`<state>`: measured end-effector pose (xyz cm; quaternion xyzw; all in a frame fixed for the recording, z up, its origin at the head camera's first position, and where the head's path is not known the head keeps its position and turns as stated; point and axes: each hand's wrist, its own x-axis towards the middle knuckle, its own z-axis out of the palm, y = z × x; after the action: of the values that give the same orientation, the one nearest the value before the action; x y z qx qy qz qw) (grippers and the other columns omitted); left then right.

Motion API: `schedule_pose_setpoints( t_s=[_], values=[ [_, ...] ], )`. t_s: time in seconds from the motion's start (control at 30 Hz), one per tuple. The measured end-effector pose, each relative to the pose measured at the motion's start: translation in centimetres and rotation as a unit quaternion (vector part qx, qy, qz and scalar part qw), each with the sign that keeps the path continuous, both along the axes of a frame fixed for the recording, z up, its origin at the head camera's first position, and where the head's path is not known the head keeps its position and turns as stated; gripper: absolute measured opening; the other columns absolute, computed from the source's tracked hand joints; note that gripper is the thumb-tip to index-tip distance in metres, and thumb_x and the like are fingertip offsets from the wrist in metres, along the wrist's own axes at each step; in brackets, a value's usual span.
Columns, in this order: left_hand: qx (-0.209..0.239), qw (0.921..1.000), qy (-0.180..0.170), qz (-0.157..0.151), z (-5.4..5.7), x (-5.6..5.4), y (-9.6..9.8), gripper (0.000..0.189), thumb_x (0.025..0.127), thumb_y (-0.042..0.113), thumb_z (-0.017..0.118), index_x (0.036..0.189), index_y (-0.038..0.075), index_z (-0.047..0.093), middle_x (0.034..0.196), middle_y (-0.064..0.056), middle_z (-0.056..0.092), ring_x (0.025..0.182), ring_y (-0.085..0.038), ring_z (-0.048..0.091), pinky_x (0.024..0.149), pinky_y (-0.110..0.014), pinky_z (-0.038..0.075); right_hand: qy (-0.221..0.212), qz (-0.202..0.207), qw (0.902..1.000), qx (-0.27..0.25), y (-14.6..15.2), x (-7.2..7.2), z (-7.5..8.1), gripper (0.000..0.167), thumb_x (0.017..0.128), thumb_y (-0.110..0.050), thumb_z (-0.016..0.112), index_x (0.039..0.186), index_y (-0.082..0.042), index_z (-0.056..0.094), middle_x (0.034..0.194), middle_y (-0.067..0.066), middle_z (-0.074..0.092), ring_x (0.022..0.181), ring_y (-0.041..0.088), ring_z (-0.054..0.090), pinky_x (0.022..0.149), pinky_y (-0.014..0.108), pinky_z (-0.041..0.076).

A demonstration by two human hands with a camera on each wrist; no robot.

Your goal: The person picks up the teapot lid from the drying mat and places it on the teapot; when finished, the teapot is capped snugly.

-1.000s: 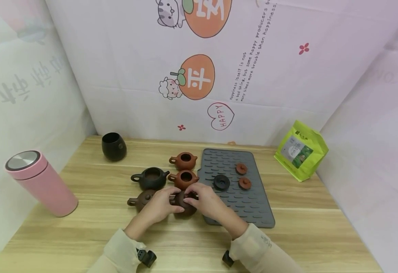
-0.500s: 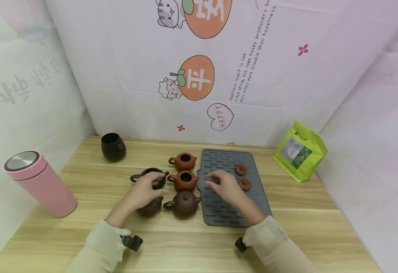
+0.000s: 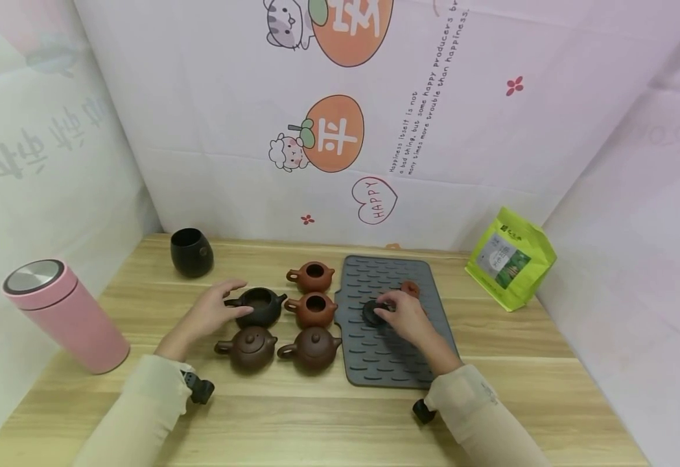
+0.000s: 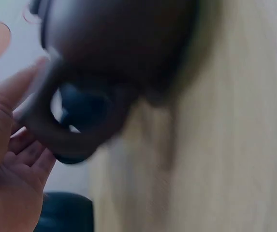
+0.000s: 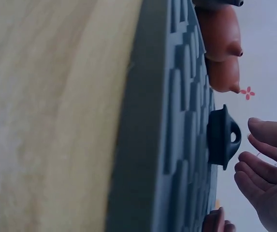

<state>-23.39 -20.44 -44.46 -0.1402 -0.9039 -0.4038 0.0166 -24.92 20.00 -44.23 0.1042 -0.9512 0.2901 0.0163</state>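
Note:
My left hand (image 3: pixel 207 316) reaches to the handle side of a lidless black teapot (image 3: pixel 266 312), thumb and fingers spread apart. A dark brown teapot (image 4: pixel 119 43) looms blurred before that hand in the left wrist view. My right hand (image 3: pixel 406 318) is at a black lid (image 3: pixel 370 314) lying on a grey ridged mat (image 3: pixel 375 374). In the right wrist view, a small gap shows between its fingertips (image 5: pixel 255 124) and the looped knob of the lid (image 5: pixel 219 137). One reddish-brown lid (image 3: pixel 411 287) lies behind the right hand.
Two lidless reddish-brown teapots (image 3: pixel 312 277) stand left of the mat. Two lidded brown teapots (image 3: pixel 314 351) stand in front. A black cup (image 3: pixel 192 254) and pink flask (image 3: pixel 74 318) are at left; a green pouch (image 3: pixel 509 259) stands at back right.
Both hands have left the front right brown teapot, which now shows its lid on. The left hand has moved left to the black teapot, the right hand right to the black lid.

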Motion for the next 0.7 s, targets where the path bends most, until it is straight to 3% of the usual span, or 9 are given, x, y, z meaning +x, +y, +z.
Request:
schedule_pose_setpoints(
  t_s=[0.37, 0.7],
  values=[
    [0.023, 0.9995, -0.003, -0.02, -2.1, -0.9, -1.0, 0.058, 0.082, 0.022, 0.081, 0.129, -0.003, 0.059, 0.133, -0.023, 0.054, 0.125, -0.043, 0.045, 0.104, -0.056, 0.033, -0.03, 0.007, 0.9995, -0.012, 0.2, -0.7, -1.1, 0.017, 0.088, -0.016, 0.074, 0.103, -0.008, 0.072, 0.112, 0.008, 0.066, 0.1, 0.028, 0.063, 0.081, 0.045, 0.052],
    [0.038, 0.9991, -0.004, -0.018, -2.3, -1.0, -1.1, 0.057, 0.08, 0.023, 0.083, 0.126, -0.003, 0.061, 0.127, -0.021, 0.059, 0.121, -0.041, 0.049, 0.103, -0.055, 0.035, -0.026, -0.012, 0.9995, -0.011, 0.0, -0.7, -1.0, 0.008, 0.089, -0.017, 0.074, 0.094, -0.012, 0.072, 0.098, 0.001, 0.067, 0.09, 0.021, 0.063, 0.072, 0.04, 0.053]
  ],
)
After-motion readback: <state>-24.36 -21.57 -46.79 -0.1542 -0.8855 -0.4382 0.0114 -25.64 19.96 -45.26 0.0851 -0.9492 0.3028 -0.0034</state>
